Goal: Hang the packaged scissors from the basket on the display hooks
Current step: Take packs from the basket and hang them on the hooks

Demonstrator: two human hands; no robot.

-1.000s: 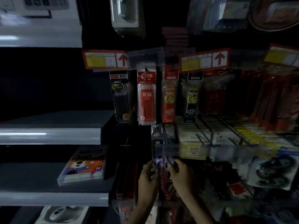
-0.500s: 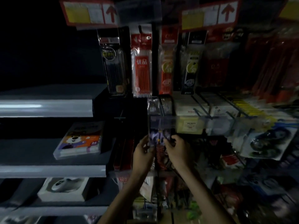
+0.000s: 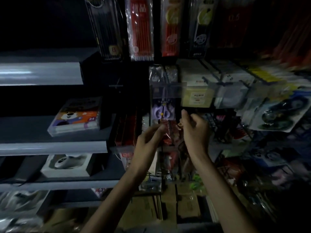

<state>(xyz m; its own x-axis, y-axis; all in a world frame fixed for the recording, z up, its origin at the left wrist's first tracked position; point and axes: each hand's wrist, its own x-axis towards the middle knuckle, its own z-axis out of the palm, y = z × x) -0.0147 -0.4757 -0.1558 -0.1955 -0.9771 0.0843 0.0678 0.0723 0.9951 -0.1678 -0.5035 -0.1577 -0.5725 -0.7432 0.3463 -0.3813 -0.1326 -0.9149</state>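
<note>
The packaged scissors, with purple handles and a red lower part, hang in a clear pack from a display hook behind a clear label strip. My left hand reaches up from below, its blurred fingertips pinching the pack's lower part. My right hand is just right of the pack with its fingers loosely curled and thumb up, holding nothing that I can see. The basket is out of view.
Pen refill packs hang on the row above. More hooks with boxed goods and tape packs run to the right. Grey shelves on the left hold a crayon box. Cardboard boxes lie below.
The view has tilted downward. The pack has gone from between both hands onto the hook, and both hands have dropped lower, the right one coming off the pack.
</note>
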